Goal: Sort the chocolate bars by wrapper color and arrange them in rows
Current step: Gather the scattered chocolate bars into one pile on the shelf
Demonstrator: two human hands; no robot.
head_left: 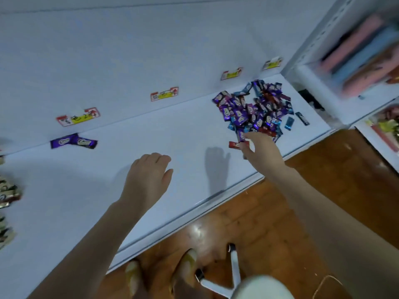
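A heap of chocolate bars (255, 108) in purple, blue and red wrappers lies at the right end of the white shelf (129, 180). Two purple bars (73, 141) lie side by side at the back left, against the shelf's rear wall. My right hand (260, 147) is at the near edge of the heap and holds a red bar (235, 145) between thumb and fingers. My left hand (151, 171) hovers over the middle of the shelf, palm down, fingers relaxed, holding nothing. Two blue bars (294, 120) lie apart to the right of the heap.
Price labels (164, 94) are stuck along the rear wall. Other packaged goods (6, 197) sit at the shelf's left edge. A neighbouring shelf unit (356, 61) with pink and blue packs stands at the right. Below the shelf edge are a wooden floor (269, 223), my feet and a white stool.
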